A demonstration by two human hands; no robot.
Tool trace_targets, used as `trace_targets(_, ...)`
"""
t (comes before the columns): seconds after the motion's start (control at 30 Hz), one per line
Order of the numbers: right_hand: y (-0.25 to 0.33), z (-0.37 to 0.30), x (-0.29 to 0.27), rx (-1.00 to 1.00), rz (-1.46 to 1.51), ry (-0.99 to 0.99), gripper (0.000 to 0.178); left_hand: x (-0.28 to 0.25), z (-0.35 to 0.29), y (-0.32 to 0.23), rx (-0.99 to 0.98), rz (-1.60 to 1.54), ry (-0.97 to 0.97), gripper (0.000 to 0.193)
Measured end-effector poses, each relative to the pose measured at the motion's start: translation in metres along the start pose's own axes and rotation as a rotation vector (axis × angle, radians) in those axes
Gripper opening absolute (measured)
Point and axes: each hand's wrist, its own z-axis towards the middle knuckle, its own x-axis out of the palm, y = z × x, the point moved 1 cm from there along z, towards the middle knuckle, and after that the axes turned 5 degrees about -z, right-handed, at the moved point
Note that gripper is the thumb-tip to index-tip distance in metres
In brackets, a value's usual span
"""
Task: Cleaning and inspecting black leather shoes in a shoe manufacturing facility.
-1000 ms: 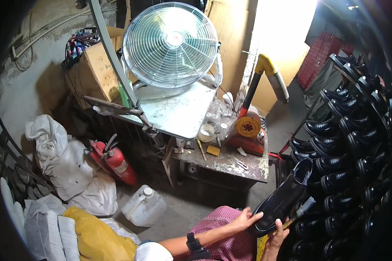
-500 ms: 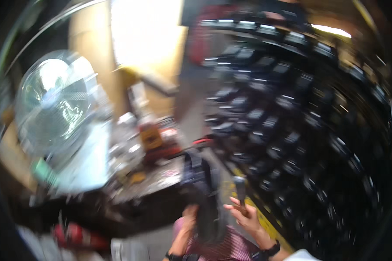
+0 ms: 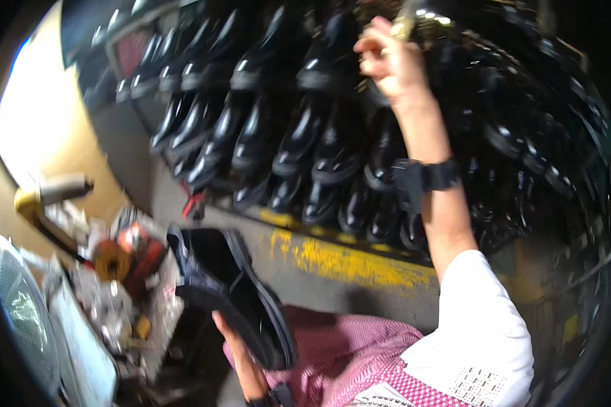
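A glossy black shoe (image 3: 227, 288) lies tilted in my left hand (image 3: 241, 359), whose fingers are mostly hidden beneath and behind it. My right arm stretches far up over the rack of shoes. There my right hand (image 3: 395, 68) has its fingers bent beside a yellowish, shiny thing (image 3: 404, 26), too blurred to name. Right beside that hand stand polished black shoes (image 3: 326, 64) in rows, toes pointing toward me.
A bench (image 3: 166, 315) at the left holds an orange-and-red tool (image 3: 139, 254), a yellow roll (image 3: 112, 260) and clear plastic bags. Beside it are a fan (image 3: 20, 325) and a yellow-handled lever (image 3: 41, 214). A worn yellow stripe (image 3: 346, 264) runs along the floor below the rack.
My view has swung right toward the rack. My right hand, which was low beside the shoe with a dark-handled tool, has risen to the upper rack. The shoe stays with my left hand.
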Motion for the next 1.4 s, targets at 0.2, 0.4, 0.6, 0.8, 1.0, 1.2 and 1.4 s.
trace_targets(0.2, -0.071, -0.178, 0.045, 0.572, -0.015, 0.394, 0.027, -0.022, -0.002, 0.003, 0.075, -0.073, -0.358, 0.072)
trace_targets(0.4, -0.141, -0.252, 0.07, 0.548, -0.319, 0.688, 0.029, -0.048, -0.007, 0.02, -0.022, -0.156, -0.33, 0.069)
trace_targets(0.6, -0.158, -0.239, 0.084, 0.34, -0.318, 0.826, 0.027, -0.049, -0.003, 0.025, -0.077, 0.03, -0.285, 0.079)
trace_targets(0.8, -0.163, -0.236, 0.087, 0.697, -0.304, 0.819, 0.023, -0.06, 0.008, 0.031, -0.003, 0.036, -0.291, 0.07)
trace_targets(1.0, -0.172, -0.232, 0.089, 1.072, -0.099, 0.778, 0.014, -0.064, 0.016, 0.021, 0.149, 0.295, -0.409, 0.076)
trace_targets(1.2, -0.161, -0.208, 0.087, 1.239, 0.392, 0.663, 0.022, -0.048, 0.03, 0.011, 0.236, 0.756, -0.439, 0.063)
trace_targets(1.4, -0.16, -0.181, 0.094, 0.907, 0.236, 0.441, 0.026, -0.075, 0.012, 0.042, 0.263, 0.58, -0.404, 0.048)
